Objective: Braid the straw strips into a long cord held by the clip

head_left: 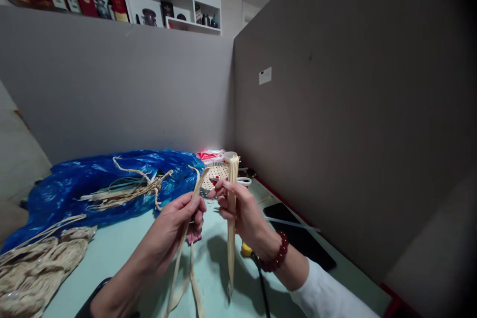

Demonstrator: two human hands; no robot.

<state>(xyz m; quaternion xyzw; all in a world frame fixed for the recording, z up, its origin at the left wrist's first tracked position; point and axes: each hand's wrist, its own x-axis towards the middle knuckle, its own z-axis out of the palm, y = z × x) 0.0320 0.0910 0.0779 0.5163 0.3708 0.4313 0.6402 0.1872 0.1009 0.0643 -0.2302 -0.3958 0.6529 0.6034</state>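
Observation:
Between the thumb and fingers of my left hand (pixel 183 218) is a pale strip of dried plant fibre (pixel 178 263), its tip pointing up and its long tail hanging toward the table. My right hand (pixel 240 211) grips a bundle of pale fibre strips (pixel 231 243) held upright, bunched at the top and narrowing to a point below. A small gap separates the two hands above the table. Another fibre strip (pixel 194 283) hangs below the left hand, near a pink clip (pixel 194 237). Scissors with white handles (pixel 244 181) lie behind the right hand, partly hidden.
A blue plastic bag (pixel 122 164) with loose fibre strands (pixel 130 190) covers the back left. Braided fibre pieces (pixel 48 268) lie front left. A perforated round tray (pixel 216 175), a black flat object (pixel 301 238), a yellow object (pixel 246 249) and a black cable (pixel 262 278) are on the table.

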